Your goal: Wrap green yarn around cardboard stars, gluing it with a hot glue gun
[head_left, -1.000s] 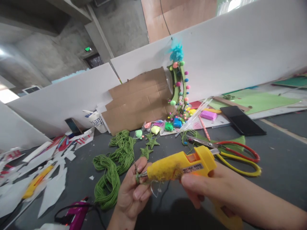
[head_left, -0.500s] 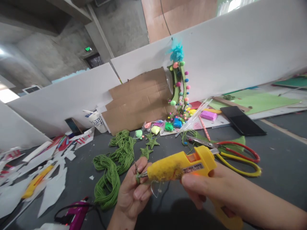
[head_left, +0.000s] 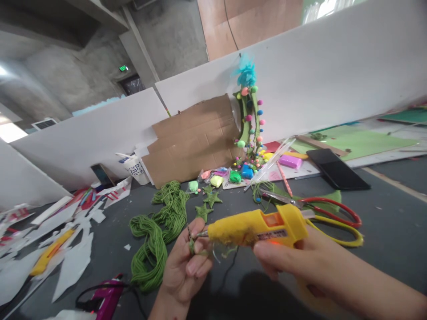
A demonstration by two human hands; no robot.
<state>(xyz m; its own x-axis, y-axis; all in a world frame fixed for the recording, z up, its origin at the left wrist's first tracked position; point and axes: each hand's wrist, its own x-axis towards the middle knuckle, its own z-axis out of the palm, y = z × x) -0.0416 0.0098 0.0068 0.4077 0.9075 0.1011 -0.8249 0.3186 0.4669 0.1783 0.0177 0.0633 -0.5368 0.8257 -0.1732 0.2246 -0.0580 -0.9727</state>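
My right hand (head_left: 283,262) is wrapped round a yellow hot glue gun (head_left: 247,229), its metal nozzle pointing left at my left hand. Between its fingertips, my left hand (head_left: 185,262) pinches a small green yarn-covered star (head_left: 191,244), seen edge-on and partly hidden by the fingers. The nozzle tip is close to the star; whether they touch I cannot tell. Just beyond my fingers lie several finished-looking green stars (head_left: 212,199). To the left of my left hand is a loose skein of green yarn (head_left: 150,258).
Scissors (head_left: 333,222) with red and yellow handles lie at right, near a black phone (head_left: 336,169). A purple glue gun (head_left: 108,298) and a yellow cutter knife (head_left: 51,253) are at left among paper scraps. Behind stand a cardboard sheet (head_left: 193,142) and a pompom-covered green decoration (head_left: 247,120).
The yellow glue gun has shifted slightly to the right, its nozzle drawing back and up from the star. My left hand has stayed nearly in place.
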